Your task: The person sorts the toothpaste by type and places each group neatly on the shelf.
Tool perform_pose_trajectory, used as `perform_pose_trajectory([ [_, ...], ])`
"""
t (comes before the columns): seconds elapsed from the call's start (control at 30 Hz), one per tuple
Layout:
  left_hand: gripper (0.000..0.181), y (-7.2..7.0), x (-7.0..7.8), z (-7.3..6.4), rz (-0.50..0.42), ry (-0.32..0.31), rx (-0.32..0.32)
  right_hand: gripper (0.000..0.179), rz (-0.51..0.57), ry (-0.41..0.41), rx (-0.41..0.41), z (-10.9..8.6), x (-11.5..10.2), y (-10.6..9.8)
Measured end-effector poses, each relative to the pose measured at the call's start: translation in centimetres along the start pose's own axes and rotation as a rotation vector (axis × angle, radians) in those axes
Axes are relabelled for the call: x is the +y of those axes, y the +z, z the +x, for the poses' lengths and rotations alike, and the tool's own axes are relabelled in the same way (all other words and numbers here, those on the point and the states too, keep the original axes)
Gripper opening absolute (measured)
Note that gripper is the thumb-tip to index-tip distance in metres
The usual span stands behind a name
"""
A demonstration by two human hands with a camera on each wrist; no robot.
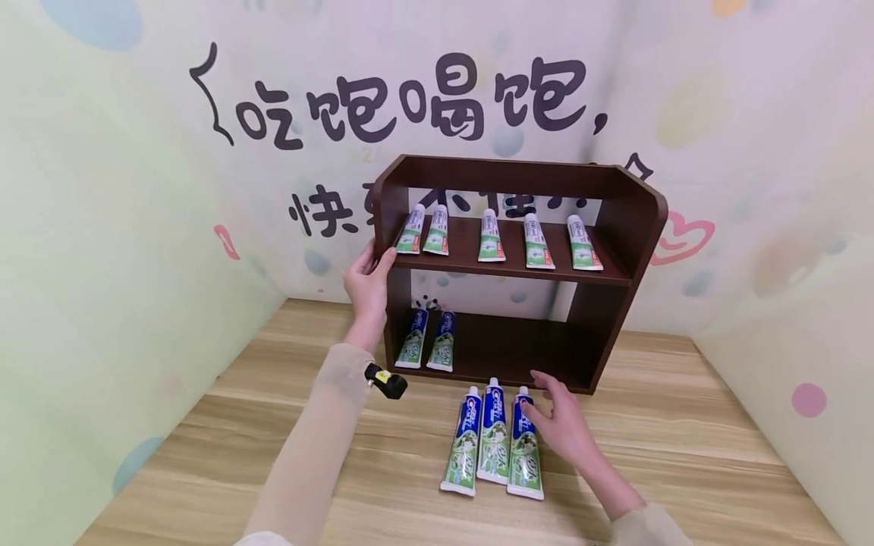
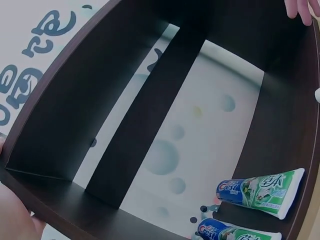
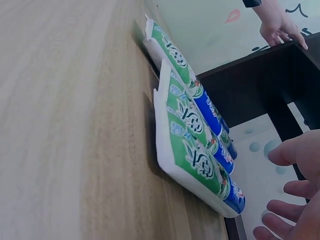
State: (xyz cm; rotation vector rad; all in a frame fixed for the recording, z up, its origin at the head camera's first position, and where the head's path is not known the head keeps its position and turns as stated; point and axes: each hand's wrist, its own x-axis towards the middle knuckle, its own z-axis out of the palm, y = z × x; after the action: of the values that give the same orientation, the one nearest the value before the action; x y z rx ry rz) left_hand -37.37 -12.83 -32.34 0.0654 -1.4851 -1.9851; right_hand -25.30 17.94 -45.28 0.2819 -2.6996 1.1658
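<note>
My left hand point(image 1: 369, 284) grips the left side panel of a dark brown two-tier rack point(image 1: 512, 170), thumb at its front edge by the upper shelf. The right hand point(image 1: 565, 421) hovers over the rightmost of three blue-and-green Crest toothpaste tubes, its fingers spread and holding nothing. Those tubes, left point(image 1: 462, 447), middle point(image 1: 494, 436) and right point(image 1: 525, 451), lie side by side on the table, caps toward the rack. Two matching tubes, one at far left point(image 1: 413, 341) and one beside it point(image 1: 442, 343), lean inside the lower tier.
Several smaller green-and-white tubes point(image 1: 490, 239) lean in a spaced row on the upper shelf. The rack stands at the back of a wood-grain table point(image 1: 273, 425), against a printed wall point(image 1: 437, 91). A black wrist camera point(image 1: 386, 381) sits on the left sleeve.
</note>
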Motion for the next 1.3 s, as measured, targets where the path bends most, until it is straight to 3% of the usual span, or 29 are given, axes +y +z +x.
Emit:
perform_pose_trajectory([
  [0.3,0.046,-0.1,0.2,0.4,0.042,-0.011,-0.028,0.064,-0.080,0.023,-0.056,-0.7,0.6,-0.1],
  [0.67,0.047,-0.7,0.5,0.5,0.065,-0.016,-0.037,0.082,-0.047,0.045,-0.155,-1.6,1.2,0.0],
  [0.9,0.047,-0.8,0.4,0.5,0.040,-0.008,-0.053,0.077,0.047,0.067,-0.165,-1.5,1.1,0.8],
  [1.3,0.047,-1.1,0.5,0.4,0.070,-0.028,-0.069,0.081,-0.028,0.085,-0.175,-1.1,0.4,1.0],
])
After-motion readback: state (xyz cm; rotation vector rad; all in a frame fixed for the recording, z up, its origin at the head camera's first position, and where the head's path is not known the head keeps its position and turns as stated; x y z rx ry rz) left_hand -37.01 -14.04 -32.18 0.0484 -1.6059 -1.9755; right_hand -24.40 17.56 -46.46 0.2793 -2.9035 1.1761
